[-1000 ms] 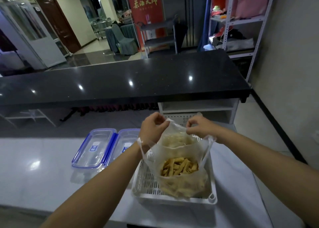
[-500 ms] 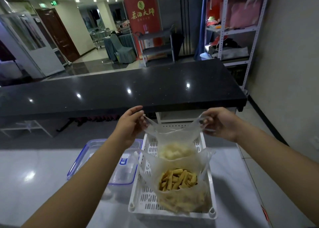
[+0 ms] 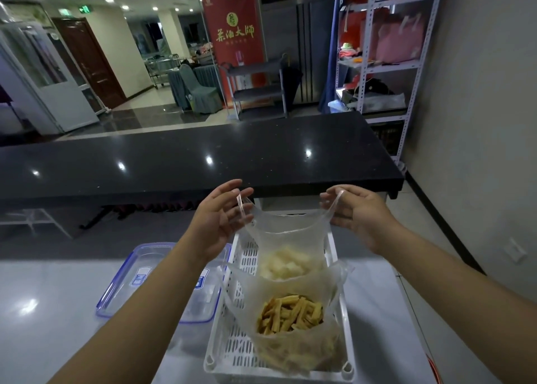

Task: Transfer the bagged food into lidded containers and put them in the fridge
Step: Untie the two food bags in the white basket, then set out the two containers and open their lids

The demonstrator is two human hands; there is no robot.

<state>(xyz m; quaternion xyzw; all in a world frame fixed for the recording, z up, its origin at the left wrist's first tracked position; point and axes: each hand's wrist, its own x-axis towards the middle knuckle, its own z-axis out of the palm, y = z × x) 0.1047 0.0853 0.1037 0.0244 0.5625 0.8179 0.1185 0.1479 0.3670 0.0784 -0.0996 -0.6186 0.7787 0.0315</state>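
Two clear plastic bags sit in a white slotted basket. The far bag holds pale white chunks; the near bag holds yellow-brown sticks. My left hand and my right hand each pinch one handle of the far bag and stretch its mouth wide above the basket. Left of the basket lie two clear containers with blue-clasped lids, partly hidden behind my left forearm.
The basket and containers rest on a white countertop. A long black counter runs across behind it. A steel fridge stands at the back, with a metal shelf rack to its right and a wall on the right.
My hands have moved apart, pulling the far bag's handles out to the sides so its mouth is open. The view has tilted up a little.
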